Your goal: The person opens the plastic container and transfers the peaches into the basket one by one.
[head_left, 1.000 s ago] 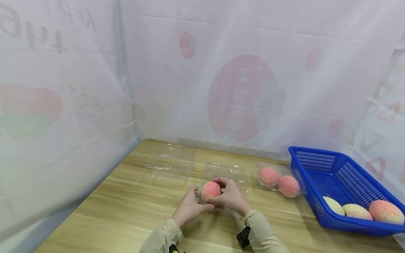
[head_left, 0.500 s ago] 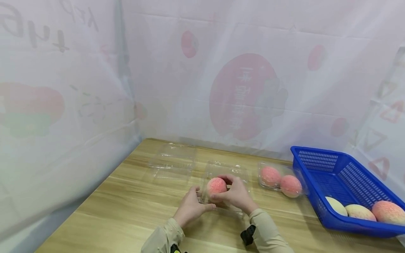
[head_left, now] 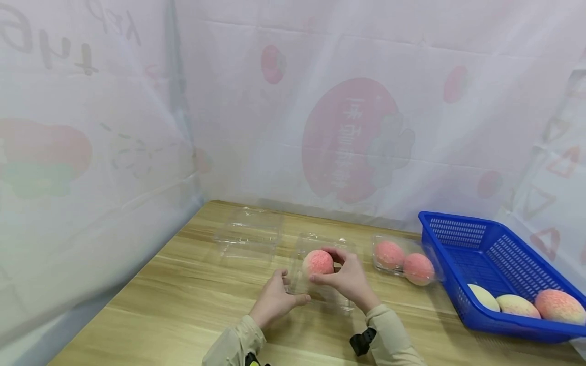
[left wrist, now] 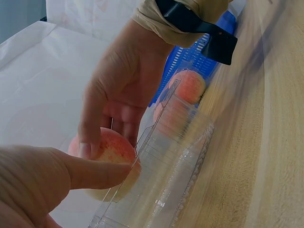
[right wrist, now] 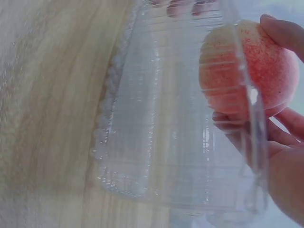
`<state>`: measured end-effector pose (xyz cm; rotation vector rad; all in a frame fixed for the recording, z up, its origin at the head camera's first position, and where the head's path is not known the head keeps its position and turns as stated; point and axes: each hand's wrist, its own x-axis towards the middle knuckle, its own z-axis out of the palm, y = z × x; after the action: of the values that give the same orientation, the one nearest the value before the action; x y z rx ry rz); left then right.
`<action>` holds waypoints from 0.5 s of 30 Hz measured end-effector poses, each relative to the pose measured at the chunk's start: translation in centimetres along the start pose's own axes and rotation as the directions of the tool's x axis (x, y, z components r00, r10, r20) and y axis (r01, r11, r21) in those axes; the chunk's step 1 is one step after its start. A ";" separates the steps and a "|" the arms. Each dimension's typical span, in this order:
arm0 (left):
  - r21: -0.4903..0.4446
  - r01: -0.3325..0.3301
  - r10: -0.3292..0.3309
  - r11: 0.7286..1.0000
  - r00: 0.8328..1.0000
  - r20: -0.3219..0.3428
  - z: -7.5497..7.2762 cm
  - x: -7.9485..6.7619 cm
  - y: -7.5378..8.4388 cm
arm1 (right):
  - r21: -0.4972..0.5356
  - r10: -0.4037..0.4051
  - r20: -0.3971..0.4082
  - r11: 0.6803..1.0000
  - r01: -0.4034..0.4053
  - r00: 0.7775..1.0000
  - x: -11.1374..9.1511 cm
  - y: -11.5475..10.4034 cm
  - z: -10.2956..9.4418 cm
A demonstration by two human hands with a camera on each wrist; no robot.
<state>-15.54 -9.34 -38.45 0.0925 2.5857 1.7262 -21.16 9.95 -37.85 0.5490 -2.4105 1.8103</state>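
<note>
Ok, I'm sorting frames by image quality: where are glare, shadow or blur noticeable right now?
Head view: pale light streaks on the backdrop, a soft shadow beside the blue basket; left wrist: bright glints on the clear box; right wrist: hazy overall, tabletop grain soft, peach partly seen through the glinting clear box.

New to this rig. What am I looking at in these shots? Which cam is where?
No machine: these are a person's bare hands. One camera is worn on the head, looking forward and down; one sits on each wrist, watching that hand's work. The right hand holds a peach at an open clear clamshell. The left hand is at the clamshell's edge; whether it grips is unclear. On the wood-grain table, a second clamshell lies to the left; to the right, a third clamshell contains two peaches, beside a blue basket with three more fruits visible.
</note>
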 end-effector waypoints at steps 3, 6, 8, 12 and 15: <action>-0.004 0.009 -0.009 1.000 1.000 -0.006 0.1 0.0 -0.1 | 0.029 -0.007 -0.031 1.000 0.008 0.999 -0.2 -0.2 -0.2; 0.001 0.009 -0.009 1.000 1.000 -0.005 0.2 0.0 0.0 | 0.058 0.010 -0.070 0.998 -0.005 0.997 -0.6 -0.5 -0.4; 0.004 0.008 -0.008 1.000 1.000 -0.004 0.2 0.0 0.1 | 0.069 0.029 -0.093 0.997 -0.022 0.995 -0.9 -0.7 -0.6; 0.008 0.008 -0.008 1.000 1.000 -0.004 0.1 -0.1 0.2 | 0.078 0.051 -0.121 0.996 -0.042 0.991 -1.2 -1.1 -0.9; 0.004 0.013 -0.013 1.000 1.000 -0.006 0.1 0.0 0.1 | 0.087 0.055 -0.131 0.995 -0.044 0.990 -1.4 -1.3 -1.1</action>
<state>-15.48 -9.22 -38.34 0.0704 2.5882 1.7190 -19.63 10.97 -36.69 0.3646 -2.2896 1.9095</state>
